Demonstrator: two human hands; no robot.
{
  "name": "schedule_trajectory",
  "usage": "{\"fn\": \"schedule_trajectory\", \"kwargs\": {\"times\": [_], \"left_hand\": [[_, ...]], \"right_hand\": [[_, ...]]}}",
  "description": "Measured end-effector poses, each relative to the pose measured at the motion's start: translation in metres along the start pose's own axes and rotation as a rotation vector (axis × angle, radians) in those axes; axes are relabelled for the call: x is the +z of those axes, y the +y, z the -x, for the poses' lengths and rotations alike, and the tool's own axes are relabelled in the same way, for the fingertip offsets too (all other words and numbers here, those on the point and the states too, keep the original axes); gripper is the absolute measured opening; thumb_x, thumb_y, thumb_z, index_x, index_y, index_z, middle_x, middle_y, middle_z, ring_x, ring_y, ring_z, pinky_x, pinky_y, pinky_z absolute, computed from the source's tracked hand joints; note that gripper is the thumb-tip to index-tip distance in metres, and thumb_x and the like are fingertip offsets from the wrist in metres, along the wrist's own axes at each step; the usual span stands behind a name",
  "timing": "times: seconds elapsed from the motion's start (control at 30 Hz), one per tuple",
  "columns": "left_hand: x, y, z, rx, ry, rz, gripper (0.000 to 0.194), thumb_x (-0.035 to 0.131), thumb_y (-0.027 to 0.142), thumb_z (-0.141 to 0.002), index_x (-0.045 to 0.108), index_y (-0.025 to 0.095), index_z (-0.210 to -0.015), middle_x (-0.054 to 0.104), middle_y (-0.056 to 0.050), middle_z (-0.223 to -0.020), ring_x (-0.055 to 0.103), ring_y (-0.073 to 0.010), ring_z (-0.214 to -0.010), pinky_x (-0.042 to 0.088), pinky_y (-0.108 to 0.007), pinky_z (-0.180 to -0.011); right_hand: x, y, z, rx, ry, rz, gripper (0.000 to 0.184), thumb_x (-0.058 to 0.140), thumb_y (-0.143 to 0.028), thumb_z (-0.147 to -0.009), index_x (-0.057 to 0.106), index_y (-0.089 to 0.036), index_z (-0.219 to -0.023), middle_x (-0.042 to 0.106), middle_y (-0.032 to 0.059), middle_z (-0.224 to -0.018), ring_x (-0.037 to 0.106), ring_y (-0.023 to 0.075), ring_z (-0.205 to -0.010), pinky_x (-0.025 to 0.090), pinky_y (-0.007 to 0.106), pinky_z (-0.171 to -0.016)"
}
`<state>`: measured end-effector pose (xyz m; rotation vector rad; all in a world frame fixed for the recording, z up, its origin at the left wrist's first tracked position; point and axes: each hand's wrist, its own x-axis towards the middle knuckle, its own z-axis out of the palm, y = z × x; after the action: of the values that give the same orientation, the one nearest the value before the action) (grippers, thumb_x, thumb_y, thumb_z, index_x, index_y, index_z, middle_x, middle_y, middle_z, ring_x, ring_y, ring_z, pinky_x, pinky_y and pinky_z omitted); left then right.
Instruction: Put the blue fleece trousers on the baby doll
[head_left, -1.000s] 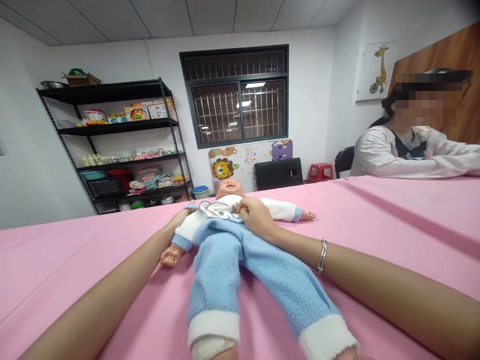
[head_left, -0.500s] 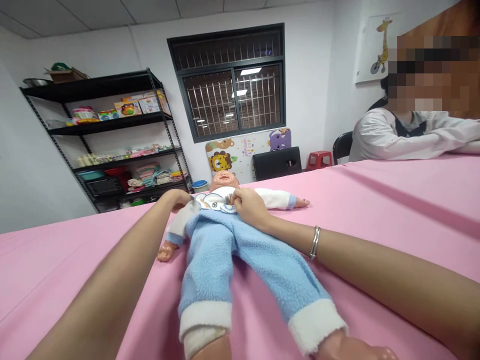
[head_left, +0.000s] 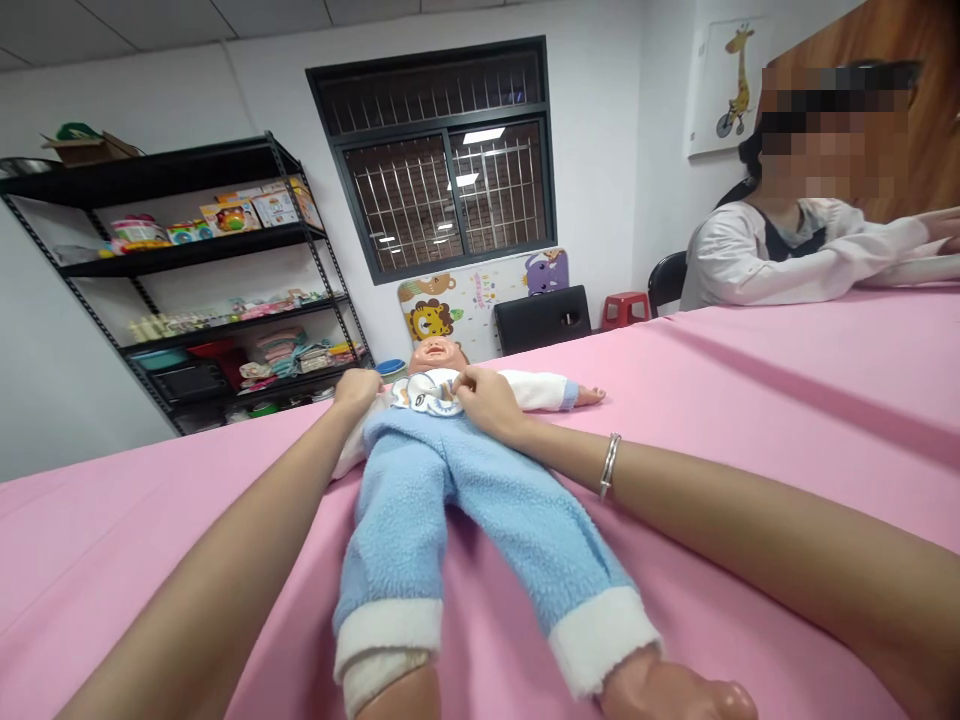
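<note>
A baby doll (head_left: 437, 351) lies on its back on the pink-covered table (head_left: 750, 400), feet toward me. It wears fleecy light-blue trousers (head_left: 401, 510) with white cuffs and a white top (head_left: 431, 392) printed with a cartoon on the chest. My right hand (head_left: 486, 400) is closed on the chest of the top, thumb and fingers pinched together on the cloth. At the doll's side on the left, my left hand (head_left: 358, 388) has its fingers curled at the edge of the top by the sleeve; its fingertips are partly hidden. The doll's hand on that side is covered by my forearm.
Across the table at the right sits a person (head_left: 787, 250) in a white top, arms on the cloth. A black shelf rack (head_left: 187, 255) with toys and folded cloths stands behind at the left. Beyond the table are a black chair (head_left: 544, 318) and a red stool (head_left: 626, 308).
My left hand has risen slightly and its forearm now covers the doll's hand. My right hand keeps its pinch on the top. The whole view has shifted a little.
</note>
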<state>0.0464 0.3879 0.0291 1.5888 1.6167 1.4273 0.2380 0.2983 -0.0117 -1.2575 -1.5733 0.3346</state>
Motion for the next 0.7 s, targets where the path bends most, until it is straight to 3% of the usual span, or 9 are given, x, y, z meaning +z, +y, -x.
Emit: {"fn": "schedule_trajectory", "kwargs": {"times": [0.07, 0.13, 0.2, 0.27, 0.33, 0.4, 0.5, 0.6, 0.7], "left_hand": [[-0.001, 0.012, 0.013, 0.062, 0.098, -0.051, 0.015, 0.05, 0.008, -0.064, 0.049, 0.016, -0.052, 0.045, 0.0, -0.052, 0.05, -0.0163, -0.064, 0.032, -0.026, -0.057], [0.003, 0.03, 0.036, 0.153, 0.102, -0.061, 0.012, 0.047, 0.012, -0.069, 0.052, 0.016, -0.059, 0.049, 0.001, -0.06, 0.049, -0.0139, -0.065, 0.033, -0.025, -0.059], [0.01, 0.05, 0.064, 0.277, 0.005, -0.062, 0.009, 0.05, 0.013, -0.068, 0.055, 0.017, -0.062, 0.054, 0.002, -0.063, 0.05, -0.013, -0.066, 0.036, -0.024, -0.062], [0.019, 0.067, 0.092, 0.497, -0.2, -0.092, 0.011, 0.048, 0.012, -0.07, 0.057, 0.016, -0.064, 0.057, -0.001, -0.067, 0.052, -0.0143, -0.066, 0.039, -0.026, -0.063], [0.03, 0.075, 0.114, 0.694, -0.255, -0.154, 0.013, 0.045, 0.01, -0.073, 0.056, 0.016, -0.07, 0.058, -0.003, -0.072, 0.053, -0.0153, -0.069, 0.041, -0.027, -0.066], [0.039, 0.074, 0.128, 0.914, -0.351, -0.322, 0.014, 0.044, 0.009, -0.075, 0.056, 0.016, -0.074, 0.058, -0.004, -0.078, 0.054, -0.0175, -0.076, 0.043, -0.029, -0.073], [0.049, 0.062, 0.136, 1.096, -0.596, -0.629, 0.018, 0.042, 0.006, -0.077, 0.057, 0.015, -0.081, 0.059, -0.006, -0.088, 0.054, -0.019, -0.088, 0.043, -0.031, -0.083], [0.051, 0.053, 0.13, 1.055, -0.631, -0.8, 0.024, 0.039, 0.009, -0.082, 0.055, 0.012, -0.099, 0.058, -0.01, -0.104, 0.052, -0.0199, -0.099, 0.041, -0.032, -0.09], [0.055, 0.05, 0.117, 0.954, -0.664, -0.991, 0.029, 0.034, 0.016, -0.088, 0.054, 0.007, -0.107, 0.059, -0.014, -0.108, 0.054, -0.0217, -0.101, 0.041, -0.033, -0.091]], "right_hand": [[-0.008, 0.002, -0.007, 0.061, 0.002, -0.031, 0.017, 0.047, -0.026, -0.081, 0.058, -0.014, -0.074, 0.061, 0.0034, -0.075, 0.052, 0.0125, -0.07, 0.036, 0.023, -0.063], [-0.02, 0.001, -0.013, 0.025, -0.129, -0.031, 0.03, 0.045, -0.037, -0.084, 0.059, -0.012, -0.074, 0.06, 0.004, -0.072, 0.052, 0.0125, -0.068, 0.037, 0.024, -0.062], [-0.035, 0.001, -0.018, -0.011, -0.379, -0.064, 0.039, 0.045, -0.045, -0.085, 0.061, -0.012, -0.071, 0.06, 0.004, -0.069, 0.051, 0.0122, -0.066, 0.038, 0.024, -0.062], [-0.049, 0.005, -0.023, 0.028, -0.63, -0.163, 0.038, 0.053, -0.049, -0.079, 0.063, -0.012, -0.072, 0.06, 0.0039, -0.068, 0.052, 0.0121, -0.065, 0.04, 0.023, -0.061], [-0.058, 0.014, -0.028, 0.097, -0.749, -0.291, 0.036, 0.064, -0.048, -0.07, 0.063, -0.012, -0.074, 0.059, 0.0031, -0.067, 0.051, 0.0114, -0.063, 0.04, 0.023, -0.059], [-0.063, 0.029, -0.033, 0.155, -0.683, -0.398, 0.034, 0.069, -0.044, -0.063, 0.06, -0.013, -0.071, 0.055, 0.0004, -0.062, 0.047, 0.0092, -0.058, 0.038, 0.021, -0.055], [-0.063, 0.049, -0.041, 0.211, -0.387, -0.389, 0.03, 0.068, -0.04, -0.063, 0.054, -0.013, -0.065, 0.047, -0.0029, -0.056, 0.04, 0.0065, -0.052, 0.032, 0.02, -0.051], [-0.054, 0.057, -0.041, 0.085, -0.166, -0.175, 0.02, 0.062, -0.032, -0.067, 0.054, -0.013, -0.066, 0.05, -0.0011, -0.06, 0.042, 0.0078, -0.055, 0.031, 0.02, -0.052], [-0.038, 0.051, -0.033, -0.237, 0.048, 0.217, 0.01, 0.053, -0.024, -0.072, 0.056, -0.015, -0.07, 0.057, 0.0022, -0.069, 0.047, 0.0115, -0.064, 0.029, 0.023, -0.058]]}}
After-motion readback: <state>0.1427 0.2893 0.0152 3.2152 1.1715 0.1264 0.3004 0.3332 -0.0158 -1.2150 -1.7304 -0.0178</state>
